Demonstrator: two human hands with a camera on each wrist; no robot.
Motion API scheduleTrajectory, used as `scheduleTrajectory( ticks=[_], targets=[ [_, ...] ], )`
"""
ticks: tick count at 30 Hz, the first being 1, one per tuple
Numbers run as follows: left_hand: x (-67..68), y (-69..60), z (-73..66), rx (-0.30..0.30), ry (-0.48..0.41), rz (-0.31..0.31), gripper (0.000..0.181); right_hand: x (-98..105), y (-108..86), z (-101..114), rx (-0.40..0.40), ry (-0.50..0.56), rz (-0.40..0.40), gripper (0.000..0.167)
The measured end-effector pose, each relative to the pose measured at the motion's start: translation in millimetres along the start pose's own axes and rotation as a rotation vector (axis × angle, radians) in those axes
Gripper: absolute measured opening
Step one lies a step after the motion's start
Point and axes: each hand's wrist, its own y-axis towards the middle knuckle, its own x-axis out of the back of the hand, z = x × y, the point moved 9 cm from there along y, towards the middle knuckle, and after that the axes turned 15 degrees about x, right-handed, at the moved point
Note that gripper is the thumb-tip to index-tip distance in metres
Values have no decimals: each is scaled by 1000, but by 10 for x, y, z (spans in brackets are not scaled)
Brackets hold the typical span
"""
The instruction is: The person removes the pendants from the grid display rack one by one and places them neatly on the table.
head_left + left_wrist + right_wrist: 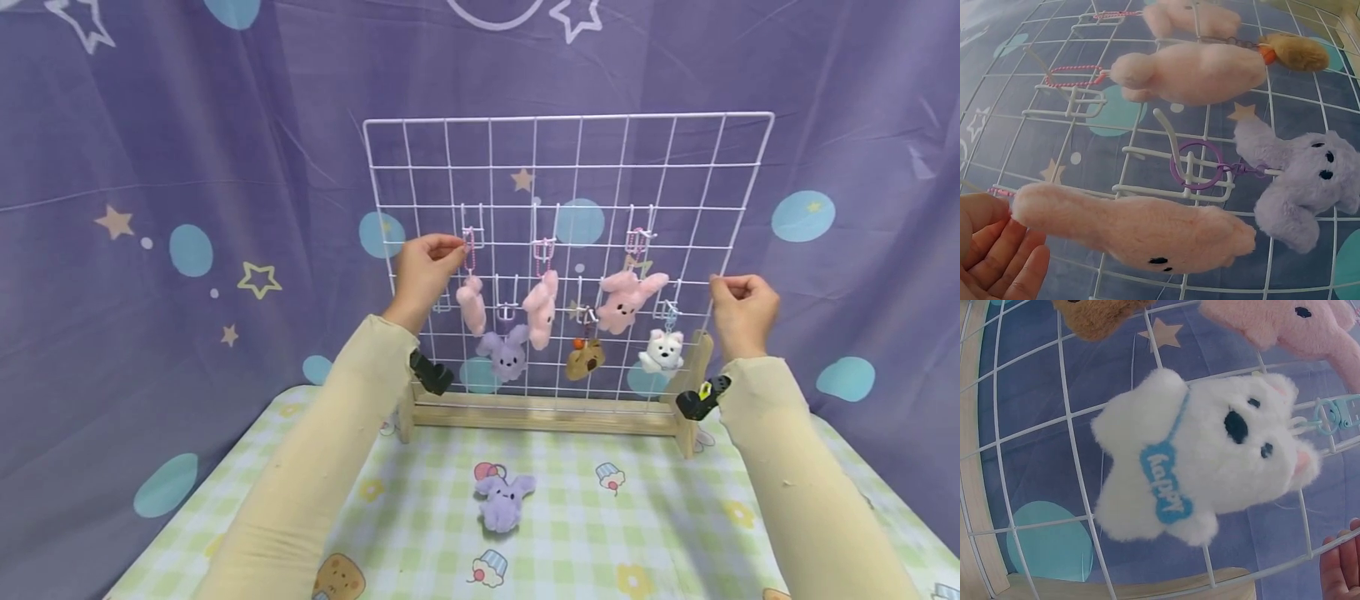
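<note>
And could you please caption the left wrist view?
Left hand pinching the chain of a pink plush, purple plush nearby.

Purple drapery hung behind the far edge of the desk and beyond its left and right edges, falling in soft folds printed with teal ovals and pale stars. A green-and-white checked cloth with yellow flowers and cupcakes covered the desk, where soft light left faint shadows.
</note>
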Motion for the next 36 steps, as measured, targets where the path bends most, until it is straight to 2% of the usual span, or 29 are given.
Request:
scheduleTrajectory(
  ticks=[7, 20, 29, 36],
  targets=[
    [24, -16, -48, -24, -2, -26, 19, 2, -1, -18, -8, 11, -8, 24],
    [165, -114, -242, -130, -68, -118, 19, -3, -8, -26, -18, 11, 2, 23],
    [234, -176, -345, -180, -134, -133, 18, -12, -9, -20, -30, 21, 12, 22],
    [241, -256, -342, -157, -162, -107, 17, 4, 1, 1, 4, 8, 4, 23]
  ],
)
